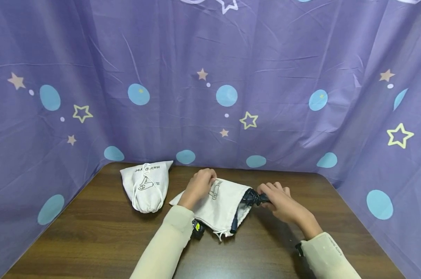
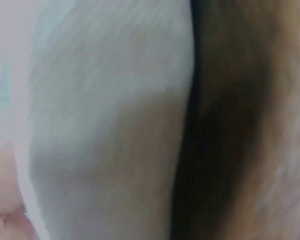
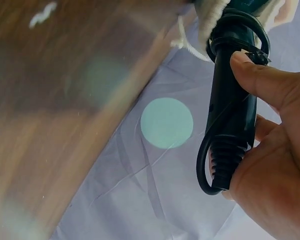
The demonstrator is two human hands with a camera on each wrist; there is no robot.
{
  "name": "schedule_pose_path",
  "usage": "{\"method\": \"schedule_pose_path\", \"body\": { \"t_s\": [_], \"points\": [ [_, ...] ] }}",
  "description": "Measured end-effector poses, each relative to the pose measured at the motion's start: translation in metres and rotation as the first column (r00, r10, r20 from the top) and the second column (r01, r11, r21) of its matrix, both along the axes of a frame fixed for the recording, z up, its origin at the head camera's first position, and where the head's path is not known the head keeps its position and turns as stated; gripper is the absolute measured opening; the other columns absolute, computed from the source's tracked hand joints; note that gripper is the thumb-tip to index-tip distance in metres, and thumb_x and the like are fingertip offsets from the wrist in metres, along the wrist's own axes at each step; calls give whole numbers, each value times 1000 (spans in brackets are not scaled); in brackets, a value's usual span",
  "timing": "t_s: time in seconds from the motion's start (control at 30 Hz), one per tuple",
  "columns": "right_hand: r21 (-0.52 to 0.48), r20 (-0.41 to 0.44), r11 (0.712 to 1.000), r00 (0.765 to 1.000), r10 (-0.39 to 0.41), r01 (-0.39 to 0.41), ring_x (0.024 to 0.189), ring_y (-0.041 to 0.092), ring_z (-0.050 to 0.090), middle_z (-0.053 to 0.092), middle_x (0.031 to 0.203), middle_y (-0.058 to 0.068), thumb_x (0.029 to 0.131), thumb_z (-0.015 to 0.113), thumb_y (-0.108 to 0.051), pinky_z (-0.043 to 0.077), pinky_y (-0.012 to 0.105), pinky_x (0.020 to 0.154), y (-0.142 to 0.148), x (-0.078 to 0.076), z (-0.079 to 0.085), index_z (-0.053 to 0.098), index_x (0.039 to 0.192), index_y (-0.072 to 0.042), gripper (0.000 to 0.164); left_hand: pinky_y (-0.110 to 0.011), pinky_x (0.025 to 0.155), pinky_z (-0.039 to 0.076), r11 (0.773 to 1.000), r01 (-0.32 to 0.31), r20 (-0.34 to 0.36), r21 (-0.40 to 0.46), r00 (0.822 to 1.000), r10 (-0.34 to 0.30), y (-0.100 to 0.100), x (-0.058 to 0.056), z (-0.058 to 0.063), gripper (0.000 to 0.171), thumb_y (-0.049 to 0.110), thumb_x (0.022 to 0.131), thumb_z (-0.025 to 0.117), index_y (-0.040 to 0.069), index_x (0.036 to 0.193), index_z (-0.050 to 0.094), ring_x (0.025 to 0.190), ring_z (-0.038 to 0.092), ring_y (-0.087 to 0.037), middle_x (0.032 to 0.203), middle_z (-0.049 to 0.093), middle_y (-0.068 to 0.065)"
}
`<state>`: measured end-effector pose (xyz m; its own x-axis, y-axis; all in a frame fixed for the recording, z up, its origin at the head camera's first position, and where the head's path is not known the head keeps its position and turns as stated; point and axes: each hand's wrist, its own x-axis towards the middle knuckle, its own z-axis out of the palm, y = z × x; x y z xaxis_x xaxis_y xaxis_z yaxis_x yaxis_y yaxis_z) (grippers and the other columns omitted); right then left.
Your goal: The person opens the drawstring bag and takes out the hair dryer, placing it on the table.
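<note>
My left hand [image 1: 200,186] grips the closed-end side of a white cloth drawstring bag [image 1: 227,205], printed with a hair dryer drawing. The bag lies slanted over the table, its mouth facing right. In the left wrist view, blurred pale cloth [image 2: 110,120] fills much of the picture. From the mouth comes the dark handle [image 3: 232,105] of a hair dryer, with its black cord wound round it; the rest is hidden inside. My right hand [image 1: 283,203] holds this handle, thumb along its side. A second dark piece [image 1: 234,224] shows at the mouth's lower corner.
Another white drawstring bag [image 1: 149,190], marked Hair Dryer and drawn closed, lies at the back left of the brown wooden table [image 1: 91,240]. A small black device with a yellow mark [image 1: 198,229] sits by the left sleeve. Purple patterned curtains [image 1: 280,131] surround the table.
</note>
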<state>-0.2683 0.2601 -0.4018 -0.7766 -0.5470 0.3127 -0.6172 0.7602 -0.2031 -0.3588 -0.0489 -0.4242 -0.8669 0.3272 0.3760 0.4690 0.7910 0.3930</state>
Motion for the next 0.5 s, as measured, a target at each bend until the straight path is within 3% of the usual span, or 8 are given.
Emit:
{"method": "schedule_pose_path", "body": {
  "t_s": [0.1,0.3,0.4,0.5],
  "points": [
    [-5,2,1000,1000,-11,11,100,18,43,56,112,-7,89,77,-6,25,37,75,3,0,1,56,117,-18,37,-40,75,54,1000,-16,0,10,1000,16,-3,-1,-1,5,11,99,66,15,95,68,88,65,-21,96,66,-1],
    [-2,13,1000,1000,-14,14,98,17,42,57,113,-6,89,76,-5,25,37,74,5,0,2,57,117,-18,36,-39,79,52,999,25,14,-25,1000,-25,-5,-3,-3,5,12,100,66,15,97,69,89,62,-19,95,65,0],
    [3,9,1000,1000,-14,14,98,17,42,57,114,-6,89,76,-5,25,37,74,4,0,2,57,117,-19,37,-40,86,51,995,95,13,-41,995,-95,-3,-5,-4,9,10,101,62,14,106,70,96,62,-20,101,66,0],
    [7,1,1000,1000,-15,15,99,17,43,57,114,-7,89,76,-5,26,37,74,4,1,2,57,117,-19,37,-42,99,48,974,220,24,-58,975,-219,1,-5,-1,23,10,104,57,14,124,67,114,62,-22,119,68,-1]
  ]
}}
